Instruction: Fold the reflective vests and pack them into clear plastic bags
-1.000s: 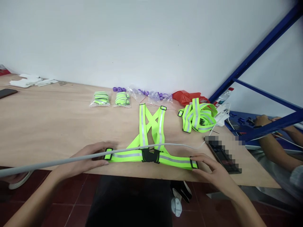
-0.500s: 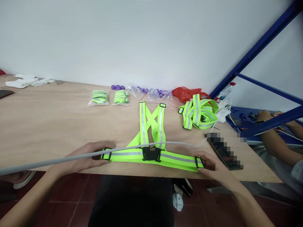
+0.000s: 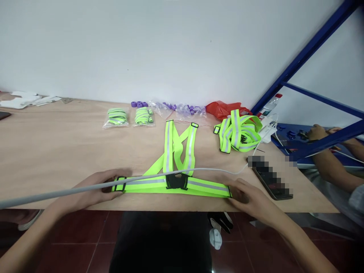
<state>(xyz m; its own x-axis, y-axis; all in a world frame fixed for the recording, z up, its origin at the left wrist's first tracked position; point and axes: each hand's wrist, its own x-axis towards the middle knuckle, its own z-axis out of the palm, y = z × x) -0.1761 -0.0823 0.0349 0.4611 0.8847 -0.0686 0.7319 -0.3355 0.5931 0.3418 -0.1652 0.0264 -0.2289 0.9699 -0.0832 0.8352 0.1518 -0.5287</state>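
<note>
A neon-yellow reflective harness vest (image 3: 178,159) lies flat near the front edge of the wooden table (image 3: 62,148), its waist belt stretched sideways with a black buckle (image 3: 176,181) in the middle. My left hand (image 3: 93,187) grips the belt's left end by its black slider. The belt's right end is pinched by my right hand (image 3: 247,197). A grey cable (image 3: 71,189) runs across my left hand and over the belt.
A bundled second vest (image 3: 239,134) lies at the back right beside a red bag (image 3: 224,109). Two bagged vests (image 3: 129,116) and purple parts (image 3: 176,109) sit by the wall. A dark phone (image 3: 273,182) lies right of me. Another person's arm (image 3: 330,159) works by the blue frame (image 3: 313,49).
Both hands have drawn the belt slightly leftward and pulled it straighter and flatter along the table edge; the right end now lies under my right fingers.
</note>
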